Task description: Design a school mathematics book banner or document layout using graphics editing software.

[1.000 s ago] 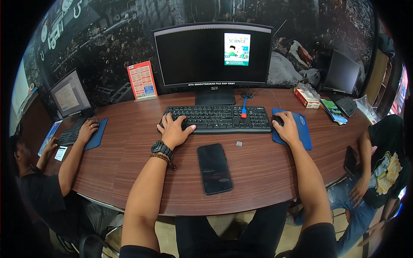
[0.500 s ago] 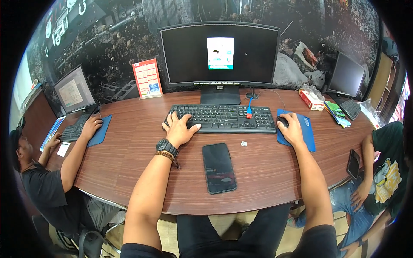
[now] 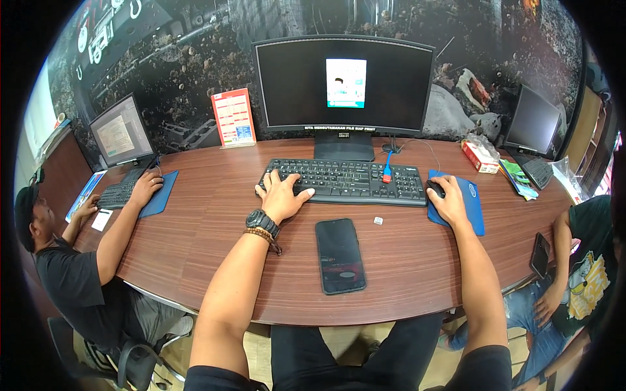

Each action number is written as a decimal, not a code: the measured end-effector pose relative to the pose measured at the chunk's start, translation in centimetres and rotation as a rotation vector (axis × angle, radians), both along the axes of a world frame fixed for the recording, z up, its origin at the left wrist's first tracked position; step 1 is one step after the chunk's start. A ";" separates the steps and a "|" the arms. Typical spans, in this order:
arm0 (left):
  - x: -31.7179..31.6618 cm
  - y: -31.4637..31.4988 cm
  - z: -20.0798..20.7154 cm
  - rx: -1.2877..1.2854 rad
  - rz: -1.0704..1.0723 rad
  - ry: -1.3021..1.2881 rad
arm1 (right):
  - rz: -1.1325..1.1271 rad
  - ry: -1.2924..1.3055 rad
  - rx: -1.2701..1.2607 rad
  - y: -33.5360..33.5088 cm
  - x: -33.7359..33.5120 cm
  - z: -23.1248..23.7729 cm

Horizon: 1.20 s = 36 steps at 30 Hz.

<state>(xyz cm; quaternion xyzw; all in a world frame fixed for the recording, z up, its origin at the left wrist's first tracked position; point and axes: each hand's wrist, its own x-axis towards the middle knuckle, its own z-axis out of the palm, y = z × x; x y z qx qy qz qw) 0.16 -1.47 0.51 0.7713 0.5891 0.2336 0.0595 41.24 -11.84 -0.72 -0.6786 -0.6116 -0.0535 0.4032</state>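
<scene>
Has page (image 3: 346,83) up on monitor (image 3: 293,85) by far edge of table (image 3: 202,215), seemingly midway, with left hand (image 3: 281,198) spread on keyboard (image 3: 355,177), right hand (image 3: 451,201) curled over mouse (image 3: 436,189).

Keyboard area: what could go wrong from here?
1. The red-ended blue cable lies across the keyboard; it might press or block keys.
2. The mouse, under the right hand, sits close to the keyboard's right end; a leftward sweep could bump it.
3. The small pale square piece lies loose on the desk; it could get brushed aside and lost.
</scene>
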 end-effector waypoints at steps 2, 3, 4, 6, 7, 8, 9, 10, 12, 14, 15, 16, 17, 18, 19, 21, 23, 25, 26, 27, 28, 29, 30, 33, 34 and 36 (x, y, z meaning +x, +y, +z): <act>0.0 0.0 0.1 -0.004 -0.002 0.015 | 0.003 -0.006 0.007 0.0 0.1 -0.1; 0.0 0.0 0.0 -0.004 -0.001 0.015 | 0.000 -0.006 0.004 0.0 0.1 -0.1; 0.0 0.0 0.0 0.000 -0.003 0.020 | -0.004 -0.006 0.002 0.1 0.1 -0.1; 0.0 0.0 -0.1 0.004 -0.003 0.025 | -0.001 -0.001 0.003 0.1 0.1 -0.1; 0.0 0.0 -0.1 0.013 -0.003 0.021 | 0.000 0.004 0.004 0.1 0.1 -0.2; -0.1 0.0 -0.2 0.022 -0.003 0.018 | 0.002 0.004 0.005 0.1 0.0 -0.2; -0.1 0.0 -0.1 0.023 -0.001 0.018 | 0.004 0.000 0.011 0.1 0.0 -0.1; -0.2 0.1 -0.1 0.000 -0.007 0.013 | 0.006 -0.005 0.017 0.1 -0.1 -0.1; -0.1 0.2 -0.1 -0.023 -0.016 0.007 | 0.009 -0.002 0.031 0.2 0.2 -0.4; -0.1 0.2 -0.2 -0.022 -0.021 -0.001 | 0.017 0.001 0.045 0.2 0.3 -0.5; 0.0 0.2 -0.4 0.033 -0.013 -0.001 | 0.016 0.001 0.047 0.2 0.2 -0.4; -0.1 0.3 -0.5 0.034 -0.007 -0.001 | 0.014 0.000 0.049 0.1 0.1 -0.4; -0.1 0.2 -0.4 0.031 -0.010 0.001 | 0.019 0.000 0.050 0.1 0.0 -0.3; -0.1 0.2 -0.3 0.028 -0.012 0.002 | 0.018 0.001 0.052 0.1 0.0 -0.3; -0.1 0.3 -0.5 0.036 -0.013 -0.002 | 0.017 0.001 0.054 0.1 -0.1 -0.3; -0.1 0.4 -0.7 0.042 -0.010 0.000 | 0.024 -0.006 0.055 0.1 0.1 -0.3; -0.2 0.6 -0.8 0.051 -0.011 0.002 | 0.032 -0.013 0.057 0.1 0.2 -0.4; -0.3 0.6 -1.0 0.055 -0.008 0.003 | 0.018 -0.020 0.058 0.1 0.1 -0.3; -0.2 0.5 -0.8 0.057 -0.013 0.004 | 0.021 -0.021 0.059 0.0 0.1 -0.3; 0.0 0.2 -0.2 0.015 -0.002 0.035 | 0.018 -0.012 0.048 -0.1 0.1 -0.2; 0.0 0.4 -0.4 0.016 0.000 0.035 | 0.015 -0.003 0.038 -0.2 0.1 -0.2; -0.1 0.5 -0.5 0.073 0.004 0.026 | 0.020 -0.002 0.038 -0.1 0.2 -0.3; -0.2 0.7 -0.7 0.129 0.007 0.018 | 0.042 -0.013 0.046 0.1 0.3 -0.3; -0.5 0.8 -0.7 0.131 0.044 -0.022 | 0.064 -0.020 0.047 0.1 0.1 -0.3; -0.6 0.8 -0.6 0.130 0.045 -0.020 | 0.063 -0.017 0.041 0.1 0.0 -0.3; -0.6 0.9 -0.5 0.121 0.061 0.002 | 0.066 -0.009 0.034 0.2 0.1 -0.3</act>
